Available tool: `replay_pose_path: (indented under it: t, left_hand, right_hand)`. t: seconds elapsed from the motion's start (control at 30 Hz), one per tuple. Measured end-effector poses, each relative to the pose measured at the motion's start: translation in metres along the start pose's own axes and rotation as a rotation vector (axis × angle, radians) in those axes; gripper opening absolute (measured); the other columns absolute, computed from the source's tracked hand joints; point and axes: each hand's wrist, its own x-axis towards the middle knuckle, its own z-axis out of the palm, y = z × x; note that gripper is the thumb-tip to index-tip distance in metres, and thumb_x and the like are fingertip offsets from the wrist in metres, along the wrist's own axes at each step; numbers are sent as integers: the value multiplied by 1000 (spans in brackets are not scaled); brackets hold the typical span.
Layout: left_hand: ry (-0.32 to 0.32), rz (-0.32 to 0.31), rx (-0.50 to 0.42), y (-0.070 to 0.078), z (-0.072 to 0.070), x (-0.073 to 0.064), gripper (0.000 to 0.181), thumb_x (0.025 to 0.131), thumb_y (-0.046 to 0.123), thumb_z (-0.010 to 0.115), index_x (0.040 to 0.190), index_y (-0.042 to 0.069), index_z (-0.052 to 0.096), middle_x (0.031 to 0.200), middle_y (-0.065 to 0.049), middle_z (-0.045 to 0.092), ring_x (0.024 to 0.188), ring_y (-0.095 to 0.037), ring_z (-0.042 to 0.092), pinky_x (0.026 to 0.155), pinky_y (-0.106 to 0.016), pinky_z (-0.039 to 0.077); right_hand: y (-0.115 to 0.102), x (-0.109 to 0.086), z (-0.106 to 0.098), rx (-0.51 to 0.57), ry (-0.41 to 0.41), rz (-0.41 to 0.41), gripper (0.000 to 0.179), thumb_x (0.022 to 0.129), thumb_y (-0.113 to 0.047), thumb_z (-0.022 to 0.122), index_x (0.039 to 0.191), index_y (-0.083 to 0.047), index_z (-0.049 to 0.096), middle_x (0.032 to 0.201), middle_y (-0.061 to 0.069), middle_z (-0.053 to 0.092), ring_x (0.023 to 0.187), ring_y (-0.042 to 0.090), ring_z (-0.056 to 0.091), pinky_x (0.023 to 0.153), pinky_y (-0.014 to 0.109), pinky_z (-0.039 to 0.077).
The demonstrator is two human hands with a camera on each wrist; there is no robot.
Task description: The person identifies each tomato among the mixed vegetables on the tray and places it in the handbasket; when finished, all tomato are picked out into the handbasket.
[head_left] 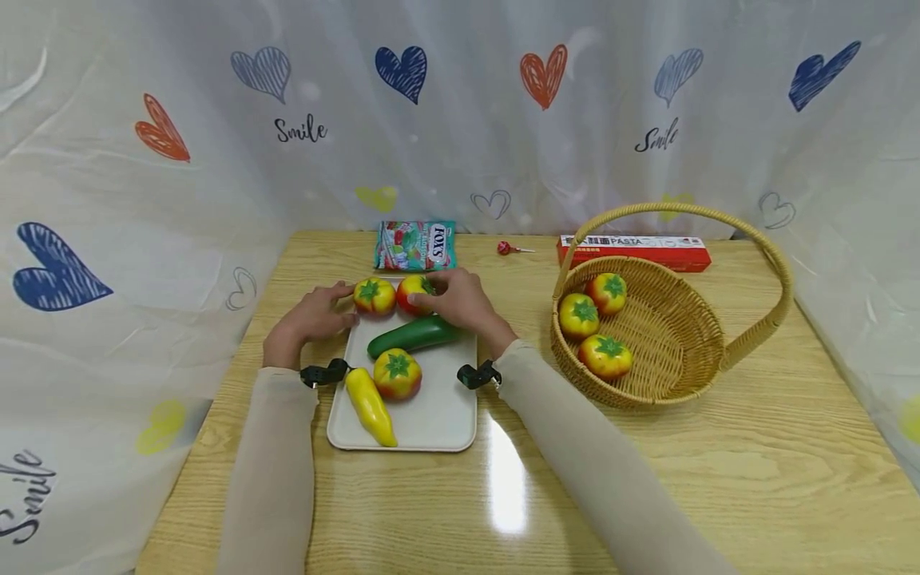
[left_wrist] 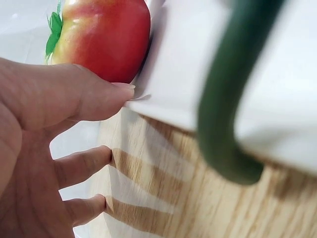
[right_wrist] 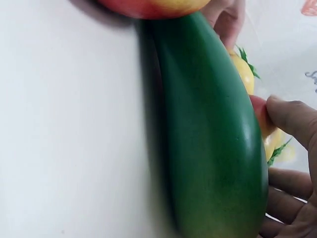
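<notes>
On a white tray (head_left: 438,427) lie several artificial vegetables: yellow-red tomatoes with green leafy tops, a green cucumber-like vegetable (right_wrist: 213,129) and a yellow pepper (head_left: 370,407). My left hand (head_left: 316,313) is at the tray's far left corner, its thumb beside the left tomato (left_wrist: 106,39) and the other fingers spread loosely. With thumb and fingers, my right hand (head_left: 463,302) holds the tomato (head_left: 411,294) to the right of it, at the tray's far edge. That hand reaches over the cucumber's right end. Another tomato (head_left: 398,374) sits mid-tray by the pepper.
To the right stands a wicker basket (head_left: 676,335) with a tall handle; three tomatoes (head_left: 605,356) lie in its left side. Along the back are a Fox's candy bag (head_left: 415,245), a lollipop (head_left: 506,248) and a red pasta box (head_left: 647,254). A curtain (head_left: 460,144) hangs behind the table.
</notes>
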Motion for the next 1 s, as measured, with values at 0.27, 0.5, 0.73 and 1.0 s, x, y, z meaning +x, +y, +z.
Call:
replay_pose_path:
  t: [0.27, 0.5, 0.73, 1.0]
  left_hand:
    - [2, -4, -2, 3, 0, 0, 73, 107, 28, 64, 170, 2, 36, 181, -26, 16, 166, -58, 8, 133, -74, 11]
    - [-3, -11, -3, 3, 0, -1, 74, 107, 28, 64, 170, 2, 35, 181, -26, 16, 166, -57, 8, 133, -74, 12]
    - [3, -11, -11, 1, 1, 0, 75, 107, 27, 64, 170, 2, 34, 181, -24, 16, 166, -57, 9, 133, -74, 14]
    - [-1, -21, 1, 1, 2, 0, 75, 106, 28, 64, 171, 3, 35, 182, -25, 16, 165, -57, 15, 131, -74, 19]
  right_hand:
    - [-3, -7, -5, 83, -2, -63, 61, 102, -36, 80, 154, -11, 63, 147, 10, 69, 126, 30, 72, 107, 41, 62]
    - [-11, -33, -21, 223, 11, -157, 61, 102, -26, 80, 158, -13, 59, 159, 9, 62, 137, 36, 68, 111, 45, 61]
    - [-17, -75, -51, 282, -22, -270, 56, 101, -24, 81, 153, -15, 64, 153, 6, 66, 135, 30, 68, 114, 49, 58]
    - [-3, -144, -103, 291, -84, -253, 59, 98, -19, 85, 152, -19, 64, 155, 0, 64, 139, 30, 65, 117, 47, 56]
